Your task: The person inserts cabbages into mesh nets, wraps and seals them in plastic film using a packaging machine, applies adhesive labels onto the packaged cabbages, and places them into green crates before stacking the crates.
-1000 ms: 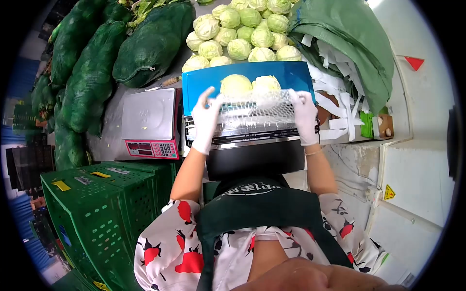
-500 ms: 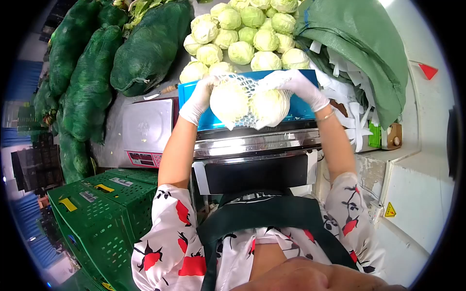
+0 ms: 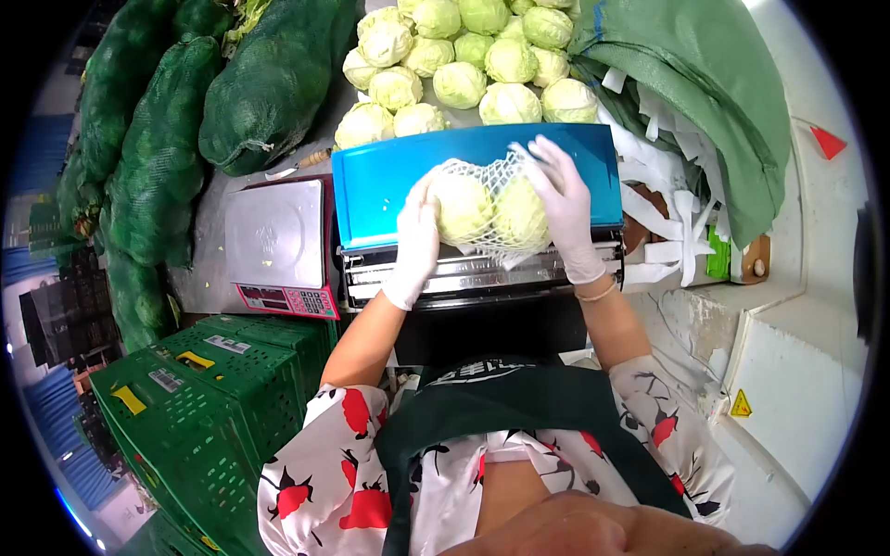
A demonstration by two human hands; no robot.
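Two pale green cabbages [image 3: 464, 209] sit side by side inside a white mesh net bag [image 3: 501, 243]. They are over the front of a blue tray-like surface [image 3: 380, 176] with a shiny metal front edge. My left hand [image 3: 419, 232], in a white glove, curves round the left side of the netted cabbages. On the other side, my gloved right hand [image 3: 565, 204] lies against the right cabbage, its fingers raised and apart near the top of the net. The undersides of the cabbages are hidden.
Loose cabbages [image 3: 459, 85] are piled behind the blue surface. A flat scale [image 3: 275, 233] stands left, with full green net sacks [image 3: 273, 88] beyond it. Green crates [image 3: 195, 398] are stacked at lower left. A green woven sack [image 3: 695, 83] and white strips [image 3: 649, 208] lie right.
The netted cabbages have come down and slightly right, nearer my body. My left hand has slid down to their side. My right hand's fingers have lifted and spread from the net's top.
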